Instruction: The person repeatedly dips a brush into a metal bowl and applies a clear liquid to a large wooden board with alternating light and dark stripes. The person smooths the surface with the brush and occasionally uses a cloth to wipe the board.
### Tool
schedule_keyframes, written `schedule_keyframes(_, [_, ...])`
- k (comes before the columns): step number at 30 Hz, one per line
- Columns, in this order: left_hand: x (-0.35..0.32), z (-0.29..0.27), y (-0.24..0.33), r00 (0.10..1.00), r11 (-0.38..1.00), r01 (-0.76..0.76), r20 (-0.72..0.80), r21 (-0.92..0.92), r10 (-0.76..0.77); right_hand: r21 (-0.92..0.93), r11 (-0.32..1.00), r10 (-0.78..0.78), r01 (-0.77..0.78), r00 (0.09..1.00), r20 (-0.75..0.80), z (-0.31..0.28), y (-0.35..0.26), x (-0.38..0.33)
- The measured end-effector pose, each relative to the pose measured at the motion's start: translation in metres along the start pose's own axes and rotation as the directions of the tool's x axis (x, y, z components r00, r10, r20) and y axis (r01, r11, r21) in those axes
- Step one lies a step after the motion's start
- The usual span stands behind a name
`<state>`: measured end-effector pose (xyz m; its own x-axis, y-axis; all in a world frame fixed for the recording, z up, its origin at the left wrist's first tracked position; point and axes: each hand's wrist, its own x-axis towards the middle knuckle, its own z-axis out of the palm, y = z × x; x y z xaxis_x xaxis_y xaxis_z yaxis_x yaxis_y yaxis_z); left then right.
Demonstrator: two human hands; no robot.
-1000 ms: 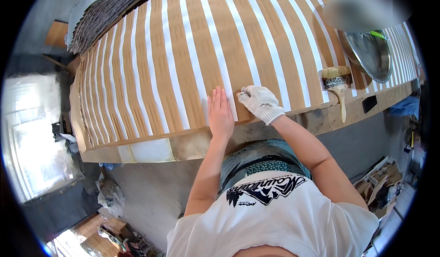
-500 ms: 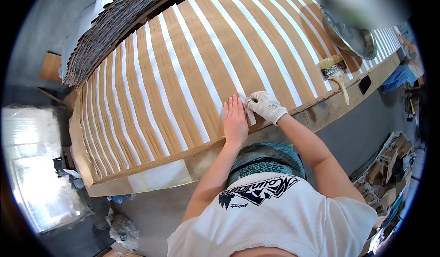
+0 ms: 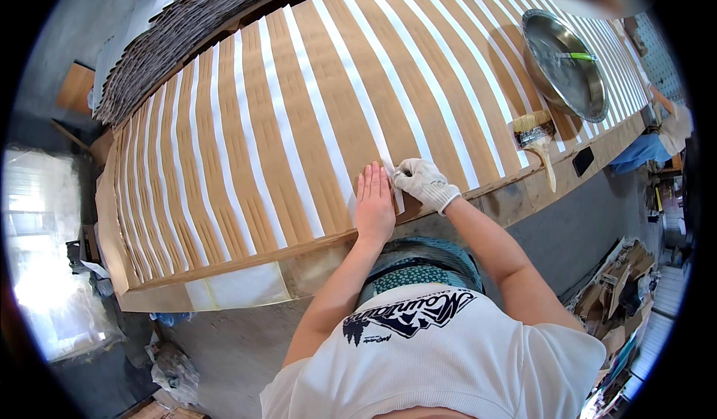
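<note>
Long brown paper strips [image 3: 321, 161] alternate with white strips [image 3: 304, 131] in rows across a big table. Bare, with fingers stretched out together, my left hand [image 3: 375, 208] lies flat on the strips close to the near edge. Right beside it, my right hand [image 3: 424, 184] wears a white knitted glove. Its thumb and fingers are pinched together at a white strip by my left fingertips; what lies between them is hidden. To the right, a wide brush [image 3: 536, 135] with a pale handle rests on the strips near the table edge.
A metal basin [image 3: 565, 64] with a green-handled tool stands at the right. A black flat rectangle [image 3: 582, 161] lies on the wooden table edge [image 3: 515, 190]. Dark layered sheets [image 3: 179, 38] are stacked beyond the far edge. Another person's arm [image 3: 661, 99] shows at far right.
The view has shifted slightly, so the table sits a little differently. Both hands keep nearly the same place on the strips. The blurred shape over the basin has moved up, baring the basin.
</note>
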<state>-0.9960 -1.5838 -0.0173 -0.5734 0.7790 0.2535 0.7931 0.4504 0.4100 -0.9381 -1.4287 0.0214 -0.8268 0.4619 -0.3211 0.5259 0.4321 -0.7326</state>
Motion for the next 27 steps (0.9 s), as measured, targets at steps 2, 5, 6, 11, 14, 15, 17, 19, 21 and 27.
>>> schedule_keyframes(2, [0.000, 0.000, 0.001, 1.000, 1.000, -0.001, 0.006, 0.011, 0.000, 0.012, 1.000, 0.016, -0.016, 1.000, 0.000, 0.000, 0.000, 0.000])
schedule_keyframes(5, [0.000, 0.001, 0.000, 1.000, 1.000, 0.002, 0.013, 0.020, -0.003, -0.016, 0.999, 0.034, -0.034, 0.999, -0.019, 0.000, -0.005, -0.001])
schedule_keyframes(6, [0.000, 0.000, 0.000, 1.000, 1.000, 0.005, 0.013, 0.019, -0.005, -0.021, 0.999, 0.041, -0.041, 0.999, -0.011, 0.000, -0.006, -0.001])
schedule_keyframes(11, [-0.001, -0.005, -0.005, 1.000, 0.999, -0.010, -0.010, -0.035, 0.009, -0.054, 0.995, 0.085, -0.085, 0.996, 0.003, -0.007, -0.013, -0.006])
schedule_keyframes(14, [0.003, -0.029, -0.008, 1.000, 0.998, -0.006, -0.004, -0.067, 0.006, -0.219, 0.957, 0.170, -0.191, 0.979, -0.110, -0.018, -0.024, -0.013])
schedule_keyframes(15, [0.001, -0.034, -0.016, 1.000, 0.998, 0.009, -0.021, -0.061, -0.011, -0.183, 0.959, 0.187, -0.215, 0.970, -0.156, -0.018, -0.027, -0.016])
schedule_keyframes(17, [-0.005, -0.045, -0.032, 0.998, 0.998, 0.042, -0.052, -0.050, -0.044, -0.266, 0.958, 0.003, -0.109, 0.928, -0.372, -0.013, -0.036, -0.022])
schedule_keyframes(19, [-0.010, -0.045, -0.048, 0.996, 0.998, 0.049, -0.071, -0.047, -0.052, -0.225, 0.972, -0.007, -0.060, 0.958, -0.288, -0.008, -0.063, -0.025])
schedule_keyframes(21, [-0.014, -0.047, -0.054, 0.995, 0.997, 0.063, -0.078, -0.041, -0.066, -0.183, 0.983, -0.005, -0.031, 0.981, -0.192, 0.004, -0.081, -0.021])
schedule_keyframes(27, [-0.016, -0.046, -0.061, 0.994, 0.994, 0.092, -0.061, -0.056, -0.096, -0.108, 0.990, 0.080, -0.087, 0.994, -0.069, 0.044, -0.087, 0.001])
